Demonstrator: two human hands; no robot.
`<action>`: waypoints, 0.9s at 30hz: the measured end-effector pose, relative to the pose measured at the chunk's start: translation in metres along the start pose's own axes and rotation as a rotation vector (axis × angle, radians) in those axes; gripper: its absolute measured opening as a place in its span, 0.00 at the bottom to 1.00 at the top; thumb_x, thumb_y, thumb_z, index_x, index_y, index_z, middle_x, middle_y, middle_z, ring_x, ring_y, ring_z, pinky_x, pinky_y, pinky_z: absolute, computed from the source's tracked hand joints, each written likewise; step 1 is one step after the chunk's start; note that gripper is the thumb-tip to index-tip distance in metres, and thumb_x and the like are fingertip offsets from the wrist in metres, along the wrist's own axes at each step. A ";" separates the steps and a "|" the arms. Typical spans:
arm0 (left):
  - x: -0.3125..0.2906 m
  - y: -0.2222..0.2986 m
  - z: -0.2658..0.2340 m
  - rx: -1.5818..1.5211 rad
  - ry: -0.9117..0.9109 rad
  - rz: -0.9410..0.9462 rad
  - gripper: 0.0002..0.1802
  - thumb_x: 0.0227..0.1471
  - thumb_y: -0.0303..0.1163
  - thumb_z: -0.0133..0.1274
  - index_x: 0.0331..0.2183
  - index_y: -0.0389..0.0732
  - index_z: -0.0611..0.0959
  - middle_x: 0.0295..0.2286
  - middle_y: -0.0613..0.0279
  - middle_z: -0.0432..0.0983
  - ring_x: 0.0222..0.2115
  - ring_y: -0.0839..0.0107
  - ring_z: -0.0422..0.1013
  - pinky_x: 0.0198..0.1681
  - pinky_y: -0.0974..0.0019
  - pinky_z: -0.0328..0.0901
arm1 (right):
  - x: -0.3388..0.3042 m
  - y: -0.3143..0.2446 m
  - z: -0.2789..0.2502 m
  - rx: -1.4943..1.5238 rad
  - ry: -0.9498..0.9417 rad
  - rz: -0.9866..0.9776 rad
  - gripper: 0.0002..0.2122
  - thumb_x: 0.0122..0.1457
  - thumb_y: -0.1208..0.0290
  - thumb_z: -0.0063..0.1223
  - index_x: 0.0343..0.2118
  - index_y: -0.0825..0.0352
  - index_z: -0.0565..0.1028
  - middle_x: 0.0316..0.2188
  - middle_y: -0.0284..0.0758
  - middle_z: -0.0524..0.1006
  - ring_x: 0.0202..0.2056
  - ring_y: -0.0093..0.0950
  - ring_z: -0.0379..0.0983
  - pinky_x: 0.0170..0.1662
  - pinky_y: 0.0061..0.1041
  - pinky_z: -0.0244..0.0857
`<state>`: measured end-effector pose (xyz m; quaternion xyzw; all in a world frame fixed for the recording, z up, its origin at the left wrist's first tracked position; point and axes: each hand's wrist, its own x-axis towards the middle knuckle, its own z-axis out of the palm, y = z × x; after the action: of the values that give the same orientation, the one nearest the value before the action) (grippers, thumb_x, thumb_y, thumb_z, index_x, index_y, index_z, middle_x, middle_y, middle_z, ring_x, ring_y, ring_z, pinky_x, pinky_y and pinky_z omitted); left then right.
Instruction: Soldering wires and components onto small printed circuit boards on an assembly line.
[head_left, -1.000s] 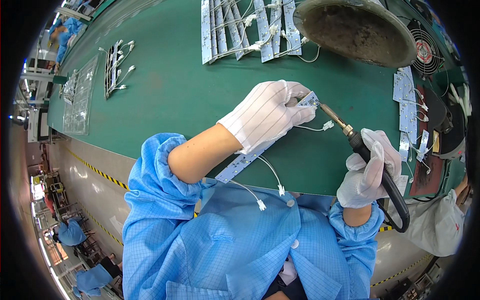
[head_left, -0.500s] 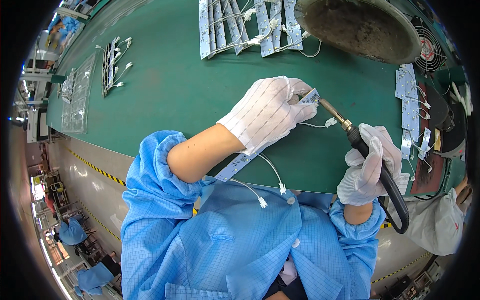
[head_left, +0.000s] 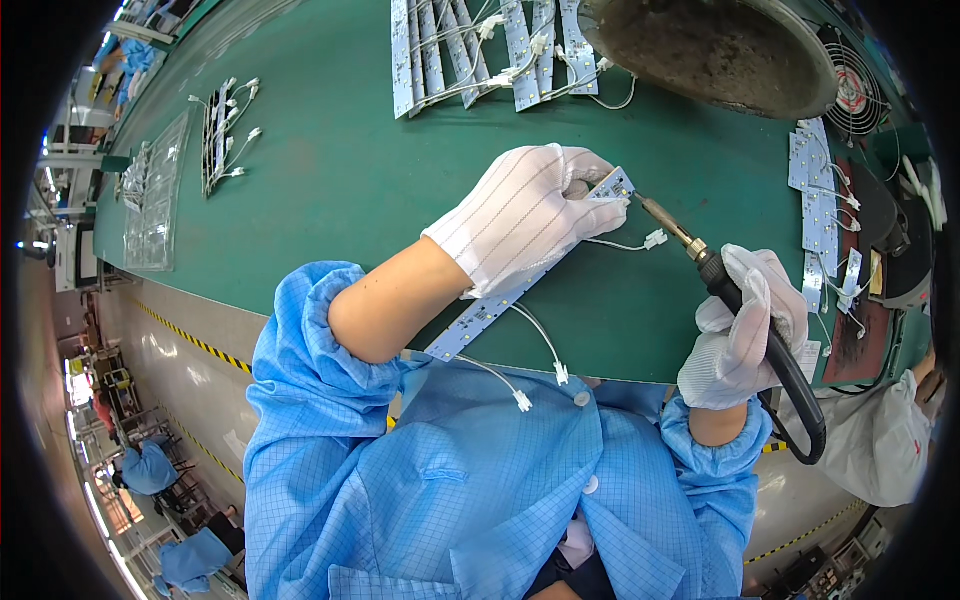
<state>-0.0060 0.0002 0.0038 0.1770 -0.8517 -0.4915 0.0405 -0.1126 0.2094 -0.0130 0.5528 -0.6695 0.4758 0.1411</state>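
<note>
A long light-blue LED circuit board strip lies slantwise over the green bench, its far end pinched in the gloved fingers of my left hand. White wires with small plugs, such as this connector, hang off the strip. The middle of the strip is hidden under my left hand. My right hand, also gloved, is wrapped round the black handle of a soldering iron. The iron's metal tip points at the strip's far end, very close to its corner; whether they touch I cannot tell.
More wired LED strips lie at the back, beside a round dark fume-hood mouth. A fan and further boards are at the right. A clear plastic tray and narrow strips lie left on the green bench.
My left hand has shifted slightly left and away from me with the strip. A small gap has appeared between the iron's tip and the strip's end. Both grips stay the same.
</note>
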 end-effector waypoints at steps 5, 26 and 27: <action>0.000 -0.004 0.000 0.082 0.037 0.096 0.21 0.45 0.41 0.54 0.36 0.33 0.80 0.19 0.51 0.73 0.21 0.60 0.70 0.27 0.64 0.64 | -0.002 -0.001 0.003 0.029 0.072 0.041 0.09 0.56 0.78 0.43 0.40 0.68 0.67 0.32 0.43 0.73 0.28 0.32 0.70 0.30 0.29 0.67; -0.006 0.009 -0.010 0.422 0.144 0.186 0.25 0.46 0.43 0.56 0.42 0.34 0.74 0.25 0.49 0.74 0.26 0.52 0.72 0.31 0.58 0.67 | 0.003 0.004 0.003 0.002 0.197 0.010 0.09 0.56 0.73 0.41 0.35 0.74 0.69 0.28 0.44 0.74 0.23 0.25 0.66 0.26 0.22 0.60; -0.013 0.014 -0.010 0.473 0.293 0.055 0.28 0.46 0.43 0.56 0.45 0.35 0.72 0.27 0.49 0.75 0.27 0.51 0.72 0.32 0.58 0.67 | 0.002 0.003 0.003 0.081 0.192 0.139 0.09 0.56 0.73 0.41 0.35 0.75 0.69 0.28 0.43 0.74 0.23 0.23 0.65 0.25 0.21 0.60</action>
<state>0.0055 0.0025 0.0221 0.2274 -0.9324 -0.2468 0.1341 -0.1145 0.2056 -0.0146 0.4622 -0.6696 0.5620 0.1488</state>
